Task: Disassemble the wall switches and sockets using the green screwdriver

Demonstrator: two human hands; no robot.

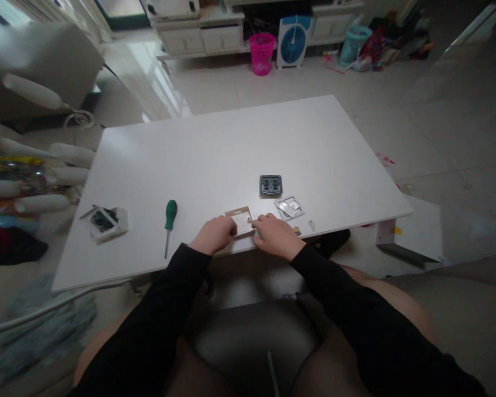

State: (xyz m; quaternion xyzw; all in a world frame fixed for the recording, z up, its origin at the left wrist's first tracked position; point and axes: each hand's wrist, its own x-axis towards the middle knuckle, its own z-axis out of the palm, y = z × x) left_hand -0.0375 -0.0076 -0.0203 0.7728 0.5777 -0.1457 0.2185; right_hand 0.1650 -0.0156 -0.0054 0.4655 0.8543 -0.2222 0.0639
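A shallow white plastic mounting box (242, 221) lies open side up near the table's front edge. My left hand (217, 234) is closed on its left side, with the thumb reaching over the rim. At the opposite side, the bent fingers of my right hand (274, 234) grip the box's right wall; whether they also pinch something small is hidden. Behind my right hand are a dark grey socket module (270, 186) and a pale faceplate (290, 208) with loose pieces on it. A green-handled screwdriver (171, 216) rests left of my left hand, its shaft toward me.
The white table (215, 149) stretches ahead. At its left stands an opened white package (107, 223) with something dark inside. A tiny clear bag (311, 225) lies near the right front edge. A white carton (415, 229) stands on the floor at right.
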